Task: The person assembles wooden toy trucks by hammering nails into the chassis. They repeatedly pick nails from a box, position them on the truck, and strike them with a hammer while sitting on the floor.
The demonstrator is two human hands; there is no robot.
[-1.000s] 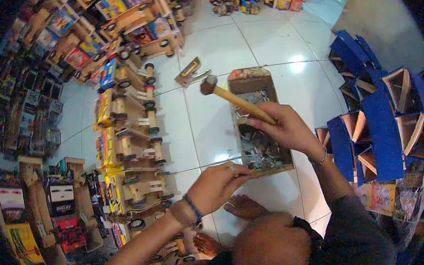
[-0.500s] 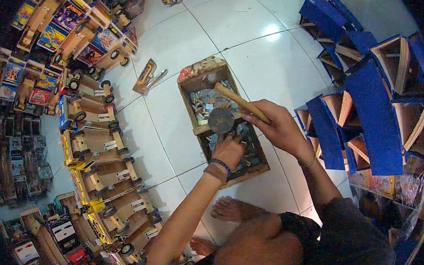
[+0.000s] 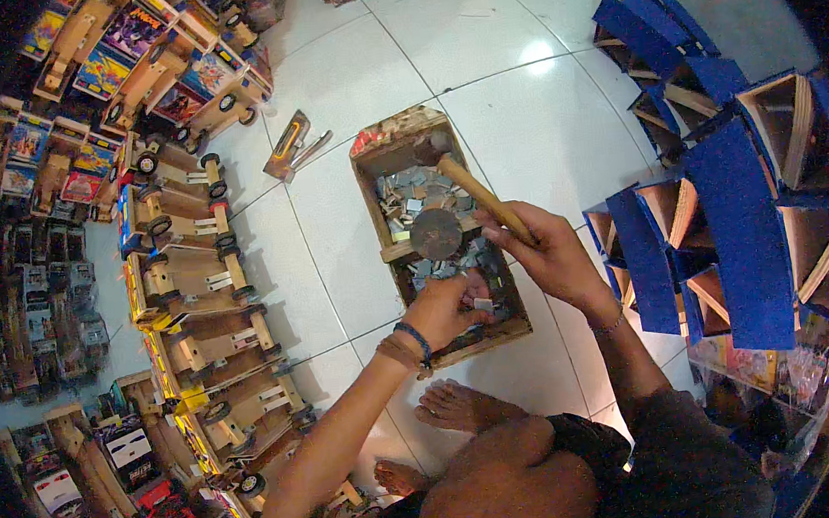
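Note:
My right hand (image 3: 552, 253) is wrapped round the wooden handle of a hammer (image 3: 475, 191). The hammer's head is raised over the far compartment of a wooden box (image 3: 527, 326), which has a divider across its middle. At that divider sits a round, dark, flat-topped block (image 3: 435, 234), between my two hands. Low over the near compartment, my left hand (image 3: 443, 310) has its fingers closed on a small pale flat piece (image 3: 483, 304). Several grey metal-like scraps (image 3: 414, 191) fill the far compartment, and more lie in the near one, partly hidden by my hand.
A hand saw (image 3: 287, 150) and a slim tool (image 3: 311, 148) lie on the tiled floor beyond the box. Wooden toy trucks (image 3: 197, 276) with black wheels are stacked along the left. Blue-painted wooden boxes (image 3: 738, 224) are piled at the right. My bare foot (image 3: 465, 404) is close to the box.
My left hand has lifted and turned from among the scraps, and a small pale piece now shows in its fingers. My right hand keeps the hammer raised, nearly in place.

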